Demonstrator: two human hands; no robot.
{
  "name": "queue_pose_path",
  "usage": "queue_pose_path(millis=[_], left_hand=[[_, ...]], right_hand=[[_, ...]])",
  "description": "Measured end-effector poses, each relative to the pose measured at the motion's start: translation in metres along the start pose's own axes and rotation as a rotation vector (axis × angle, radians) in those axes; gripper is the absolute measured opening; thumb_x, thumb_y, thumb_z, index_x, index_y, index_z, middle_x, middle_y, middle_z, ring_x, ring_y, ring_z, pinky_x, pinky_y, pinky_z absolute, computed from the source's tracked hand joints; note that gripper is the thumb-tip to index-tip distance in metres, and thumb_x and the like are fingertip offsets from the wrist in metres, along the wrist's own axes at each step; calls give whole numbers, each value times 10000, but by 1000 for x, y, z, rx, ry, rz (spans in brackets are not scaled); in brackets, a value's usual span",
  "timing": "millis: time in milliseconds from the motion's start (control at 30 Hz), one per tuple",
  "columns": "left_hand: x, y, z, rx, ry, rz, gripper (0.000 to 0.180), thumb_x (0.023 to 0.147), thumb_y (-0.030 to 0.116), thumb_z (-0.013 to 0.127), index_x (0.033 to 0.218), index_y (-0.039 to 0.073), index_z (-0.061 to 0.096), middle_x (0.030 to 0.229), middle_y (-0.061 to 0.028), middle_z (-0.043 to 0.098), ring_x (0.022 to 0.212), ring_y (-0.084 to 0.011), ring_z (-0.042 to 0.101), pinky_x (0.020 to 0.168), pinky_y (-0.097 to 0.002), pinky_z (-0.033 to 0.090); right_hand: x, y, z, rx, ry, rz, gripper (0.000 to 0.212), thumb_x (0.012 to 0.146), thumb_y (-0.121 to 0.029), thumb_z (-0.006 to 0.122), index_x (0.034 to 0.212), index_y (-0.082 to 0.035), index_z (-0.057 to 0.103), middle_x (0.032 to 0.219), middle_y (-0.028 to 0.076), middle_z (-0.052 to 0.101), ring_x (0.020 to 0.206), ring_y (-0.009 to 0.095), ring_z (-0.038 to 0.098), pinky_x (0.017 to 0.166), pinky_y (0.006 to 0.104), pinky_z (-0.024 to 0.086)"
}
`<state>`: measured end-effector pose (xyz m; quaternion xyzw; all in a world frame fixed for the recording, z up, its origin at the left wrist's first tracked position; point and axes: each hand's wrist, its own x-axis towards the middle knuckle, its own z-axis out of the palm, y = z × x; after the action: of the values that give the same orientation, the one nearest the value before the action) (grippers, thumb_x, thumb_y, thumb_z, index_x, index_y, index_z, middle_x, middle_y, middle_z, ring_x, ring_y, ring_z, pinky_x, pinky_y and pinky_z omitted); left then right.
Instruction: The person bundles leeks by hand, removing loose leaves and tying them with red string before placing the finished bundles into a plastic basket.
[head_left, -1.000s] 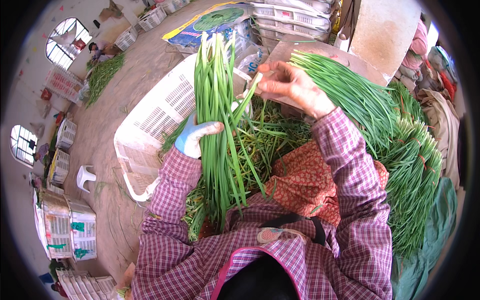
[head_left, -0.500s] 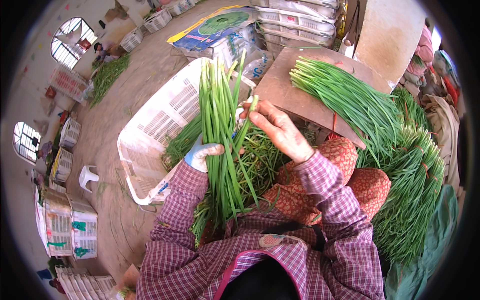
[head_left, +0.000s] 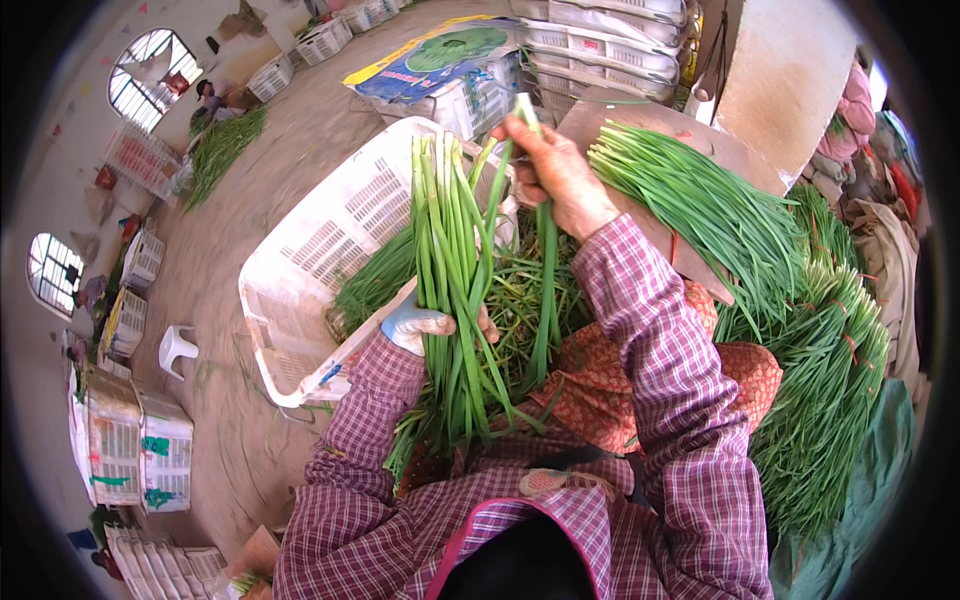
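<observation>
The bunch (head_left: 445, 245) is gripped by the left hand (head_left: 420, 324) beside the edge of the basket (head_left: 325, 225); green stalks (head_left: 546, 290) are pinched by the right hand (head_left: 565, 180), room left between hands.

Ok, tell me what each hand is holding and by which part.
The left hand grips a bunch of long greens about midway along; the right hand holds some separate greens near their pale upper end.
</observation>
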<state>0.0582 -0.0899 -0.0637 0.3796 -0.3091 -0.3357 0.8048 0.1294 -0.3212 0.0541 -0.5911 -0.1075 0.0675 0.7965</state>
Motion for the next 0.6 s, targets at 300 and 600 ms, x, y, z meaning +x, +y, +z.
queue_pose_path(millis=[300,600], left_hand=[[-28,17,13,-25,400,93,869,699,98,728,1425,26,254,1197,-232,540,1069,-312,569,697,-442,573],[-13,17,32,156,513,-28,893,632,158,776,1384,3,321,1026,-199,610,909,-266,632,631,-367,574]], right_hand=[[-24,-63,-139,82,497,-609,323,925,-374,537,1016,-66,570,943,33,599,721,129,576,660,245,491],[-34,8,20,-559,-67,-362,498,797,-366,708,1090,19,588,837,131,646,687,178,624,637,290,514]])
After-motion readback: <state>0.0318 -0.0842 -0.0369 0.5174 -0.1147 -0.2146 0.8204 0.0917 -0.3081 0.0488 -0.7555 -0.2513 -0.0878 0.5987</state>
